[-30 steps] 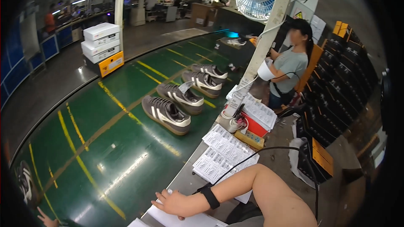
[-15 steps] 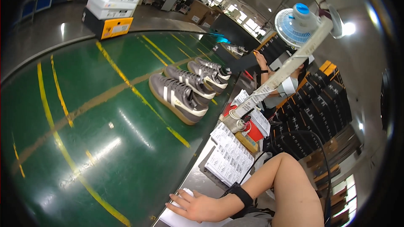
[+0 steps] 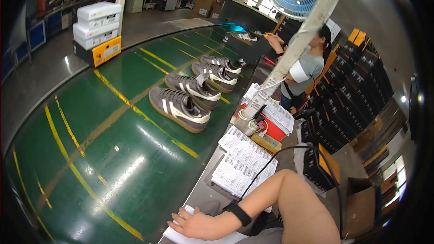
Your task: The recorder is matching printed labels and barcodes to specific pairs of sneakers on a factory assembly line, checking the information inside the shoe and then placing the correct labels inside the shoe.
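Near hand (image 3: 199, 223): forearm enters from the lower right; whether it is the left or the right cannot be told. Fingers spread, palm flat on a white sheet (image 3: 178, 236) at the near bench edge. Black wristband (image 3: 238, 213) on the wrist.
Other hand: not in view.
Label sheets (image 3: 242, 165): printed stacks on the bench, just beyond the hand, untouched.
Cable (image 3: 294, 153): black, arching over the forearm.
Red tray (image 3: 273, 129): farther along the bench, with papers.
Nearest shoe (image 3: 179, 108): grey, white stripes, on the green conveyor belt (image 3: 90, 153), left of the bench, well apart from the hand.
Further shoes (image 3: 212, 74): three more in line behind, unhandled.
Co-worker (image 3: 303, 70): far right, at the belt end.
Progress: judged early; shoes await, nothing picked.
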`<move>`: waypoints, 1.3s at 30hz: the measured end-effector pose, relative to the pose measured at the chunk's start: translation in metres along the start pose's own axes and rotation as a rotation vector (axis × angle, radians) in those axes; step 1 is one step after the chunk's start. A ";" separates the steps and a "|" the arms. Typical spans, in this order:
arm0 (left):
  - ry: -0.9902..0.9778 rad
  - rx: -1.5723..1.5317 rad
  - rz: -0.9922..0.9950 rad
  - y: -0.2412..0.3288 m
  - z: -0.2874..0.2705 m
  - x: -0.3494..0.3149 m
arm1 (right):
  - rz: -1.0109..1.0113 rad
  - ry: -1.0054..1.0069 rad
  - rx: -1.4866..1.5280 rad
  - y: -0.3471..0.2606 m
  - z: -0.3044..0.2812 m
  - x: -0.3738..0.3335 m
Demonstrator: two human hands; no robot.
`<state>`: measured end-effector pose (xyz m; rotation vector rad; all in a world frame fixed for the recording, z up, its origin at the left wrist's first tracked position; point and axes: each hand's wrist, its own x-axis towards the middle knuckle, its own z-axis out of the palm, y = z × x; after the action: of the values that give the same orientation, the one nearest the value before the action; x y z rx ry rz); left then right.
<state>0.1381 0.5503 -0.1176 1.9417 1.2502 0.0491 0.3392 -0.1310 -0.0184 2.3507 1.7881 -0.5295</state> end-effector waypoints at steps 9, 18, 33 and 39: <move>0.101 -0.171 0.028 0.212 0.054 -0.227 | -0.077 -0.002 0.218 0.014 -0.026 -0.008; -0.373 0.509 0.658 0.318 0.255 -0.352 | -0.237 0.270 0.143 0.038 -0.014 -0.034; -0.150 0.472 0.925 0.372 0.315 -0.361 | -0.145 0.747 0.622 0.142 -0.071 0.045; -0.440 0.356 1.035 0.406 0.278 -0.458 | -0.279 0.623 0.516 0.122 -0.094 -0.005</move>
<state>0.3271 -0.0471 0.1245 2.5286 -0.1174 -0.0773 0.4727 -0.1398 0.0582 2.8471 2.5316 -0.3336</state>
